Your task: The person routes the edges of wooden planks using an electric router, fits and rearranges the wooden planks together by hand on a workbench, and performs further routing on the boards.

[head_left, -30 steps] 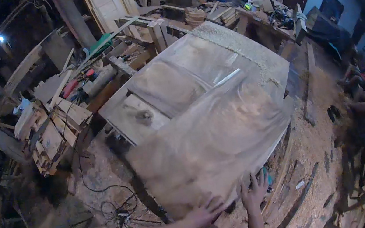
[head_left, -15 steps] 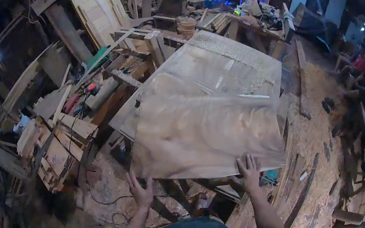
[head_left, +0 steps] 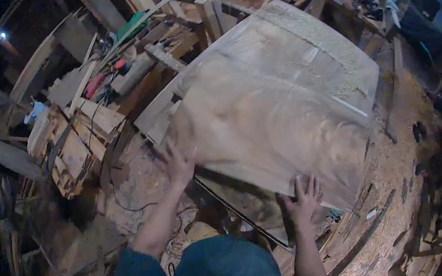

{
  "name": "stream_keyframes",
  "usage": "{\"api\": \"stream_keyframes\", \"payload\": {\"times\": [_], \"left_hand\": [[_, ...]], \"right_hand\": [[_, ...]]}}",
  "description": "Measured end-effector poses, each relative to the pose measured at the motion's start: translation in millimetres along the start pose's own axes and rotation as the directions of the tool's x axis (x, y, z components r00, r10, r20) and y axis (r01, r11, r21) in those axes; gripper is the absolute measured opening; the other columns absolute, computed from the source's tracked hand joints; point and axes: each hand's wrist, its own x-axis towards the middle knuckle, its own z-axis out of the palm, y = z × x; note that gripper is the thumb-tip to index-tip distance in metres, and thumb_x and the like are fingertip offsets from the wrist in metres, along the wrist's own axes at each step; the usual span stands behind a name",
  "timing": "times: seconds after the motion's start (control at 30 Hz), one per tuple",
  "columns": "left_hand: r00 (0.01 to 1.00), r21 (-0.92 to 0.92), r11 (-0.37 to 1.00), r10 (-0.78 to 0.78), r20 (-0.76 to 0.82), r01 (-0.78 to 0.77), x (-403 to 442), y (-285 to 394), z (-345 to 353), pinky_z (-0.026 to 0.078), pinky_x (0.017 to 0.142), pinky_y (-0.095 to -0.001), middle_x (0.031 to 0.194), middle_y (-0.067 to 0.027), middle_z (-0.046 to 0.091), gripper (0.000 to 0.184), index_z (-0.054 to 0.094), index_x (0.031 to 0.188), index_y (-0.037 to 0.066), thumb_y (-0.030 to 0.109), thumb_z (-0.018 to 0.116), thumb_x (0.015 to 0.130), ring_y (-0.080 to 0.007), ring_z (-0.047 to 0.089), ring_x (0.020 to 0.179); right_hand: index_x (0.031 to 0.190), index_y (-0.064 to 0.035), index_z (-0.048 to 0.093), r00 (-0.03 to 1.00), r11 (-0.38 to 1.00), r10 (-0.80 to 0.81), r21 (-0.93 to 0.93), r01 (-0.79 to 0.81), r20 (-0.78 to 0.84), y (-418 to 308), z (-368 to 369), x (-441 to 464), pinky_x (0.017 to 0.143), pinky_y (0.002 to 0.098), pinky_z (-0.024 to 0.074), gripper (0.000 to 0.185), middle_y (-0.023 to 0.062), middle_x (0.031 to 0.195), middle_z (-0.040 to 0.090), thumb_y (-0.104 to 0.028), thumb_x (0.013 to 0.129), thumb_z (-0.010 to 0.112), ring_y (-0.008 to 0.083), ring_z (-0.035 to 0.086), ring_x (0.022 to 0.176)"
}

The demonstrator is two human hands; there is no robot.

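Note:
A broad, thin wooden panel (head_left: 263,114) with wavy grain lies on top of a larger board (head_left: 297,35) strewn with shavings. At the panel's near left corner is my left hand (head_left: 179,164), its fingers spread against the edge. My right hand (head_left: 303,200) rests at the near edge further right, fingers apart. Beneath the panel, a dark flat surface with a thin pale edge (head_left: 237,210) shows between my hands. Parts of the fingertips are blurred.
Stacked wood offcuts (head_left: 71,149) lie at the left. A bench with tools and a red object (head_left: 120,65) is behind them. Sawdust covers the floor (head_left: 358,254) at right. People sit at the far right edge, dimly visible.
The top panel has shifted forward over the board and turned, its left end moving away from me. My left hand moved from near my right hand to the panel's left corner.

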Motion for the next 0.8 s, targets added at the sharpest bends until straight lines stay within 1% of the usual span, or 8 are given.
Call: {"api": "stream_keyframes", "payload": {"times": [0.1, 0.17, 0.23, 0.37, 0.47, 0.57, 0.7, 0.8], "left_hand": [[0.996, 0.039, 0.996, 0.083, -0.013, -0.083, 82, 39, 29, 0.002, 0.113, -0.0638, 0.155, -0.0325, 0.003, 0.106, 0.007, 0.154, 0.010, 0.068, 0.058, 0.081, -0.0510, -0.004, 0.143], [0.993, 0.024, 0.996, 0.086, 0.075, -0.088, 135, 76, 40, -0.005, 0.109, -0.0680, 0.155, -0.0341, 0.000, 0.104, 0.003, 0.155, 0.011, 0.071, 0.051, 0.084, -0.0497, -0.007, 0.144], [0.991, 0.166, 0.978, 0.120, 0.066, -0.130, 192, 102, 65, 0.002, 0.113, -0.0642, 0.155, -0.0341, -0.004, 0.106, 0.005, 0.155, 0.017, 0.074, 0.052, 0.080, -0.0503, -0.005, 0.144], [0.938, 0.110, 0.954, 0.245, 0.247, -0.278, 303, 149, 103, 0.001, 0.112, -0.0666, 0.157, -0.0281, -0.001, 0.100, 0.009, 0.155, 0.019, 0.076, 0.045, 0.082, -0.0467, 0.001, 0.145], [0.839, 0.083, 0.907, 0.342, 0.422, -0.412, 393, 178, 112, 0.007, 0.111, -0.0679, 0.160, -0.0191, 0.009, 0.091, 0.015, 0.155, 0.017, 0.074, 0.035, 0.087, -0.0418, 0.010, 0.146], [0.853, -0.073, 0.924, 0.375, 0.362, -0.375, 395, 194, 102, 0.010, 0.111, -0.0676, 0.158, -0.0173, 0.020, 0.082, 0.021, 0.153, 0.015, 0.067, 0.038, 0.091, -0.0421, 0.015, 0.145], [0.837, 0.063, 0.878, 0.428, 0.341, -0.474, 359, 151, 117, 0.010, 0.115, -0.0610, 0.155, -0.0225, 0.025, 0.083, 0.024, 0.151, 0.009, 0.059, 0.051, 0.090, -0.0415, 0.017, 0.144], [0.845, -0.038, 0.870, 0.488, 0.220, -0.492, 326, 117, 94, 0.012, 0.115, -0.0583, 0.152, -0.0255, 0.027, 0.084, 0.028, 0.149, 0.006, 0.055, 0.056, 0.087, -0.0418, 0.019, 0.143]], "right_hand": [[0.135, -0.0236, 0.056, 0.996, 0.996, 0.070, -0.050, -0.073, -0.052, -10, 16, 56, 0.109, 0.0611, 0.0230, 0.073, 0.0209, 0.149, 0.037, -0.044, 0.069, 0.079, 0.0396, 0.031, 0.139], [0.134, -0.0234, 0.057, 0.987, 0.991, 0.085, -0.091, -0.098, -0.136, -4, 39, 95, 0.108, 0.0600, 0.0251, 0.072, 0.0205, 0.148, 0.039, -0.045, 0.070, 0.079, 0.0390, 0.033, 0.138], [0.135, -0.0236, 0.056, 0.980, 0.979, 0.126, -0.143, -0.148, -0.155, -9, 46, 136, 0.106, 0.0597, 0.0278, 0.071, 0.0195, 0.147, 0.041, -0.046, 0.071, 0.078, 0.0385, 0.034, 0.137], [0.139, -0.0280, 0.051, 0.965, 0.960, 0.154, -0.200, -0.198, -0.213, 9, 80, 214, 0.106, 0.0606, 0.0275, 0.068, 0.0189, 0.148, 0.039, -0.058, 0.080, 0.066, 0.0398, 0.034, 0.136], [0.141, -0.0310, 0.048, 0.954, 0.912, 0.283, -0.280, -0.299, -0.098, 18, 83, 283, 0.107, 0.0613, 0.0261, 0.066, 0.0181, 0.149, 0.037, -0.061, 0.084, 0.059, 0.0385, 0.032, 0.138], [0.143, -0.0306, 0.045, 0.930, 0.883, 0.365, -0.306, -0.357, -0.033, 35, 83, 327, 0.109, 0.0627, 0.0240, 0.066, 0.0177, 0.152, 0.033, -0.059, 0.085, 0.058, 0.0374, 0.027, 0.141], [0.146, -0.0256, 0.042, 0.844, 0.811, 0.535, -0.293, -0.507, 0.020, 31, 77, 339, 0.110, 0.0623, 0.0225, 0.067, 0.0163, 0.154, 0.029, -0.057, 0.088, 0.056, 0.0377, 0.023, 0.143], [0.146, -0.0215, 0.041, 0.870, 0.862, 0.492, -0.164, -0.480, 0.039, 10, 61, 289, 0.112, 0.0593, 0.0235, 0.066, 0.0196, 0.154, 0.028, -0.054, 0.090, 0.056, 0.0391, 0.024, 0.143]]}}
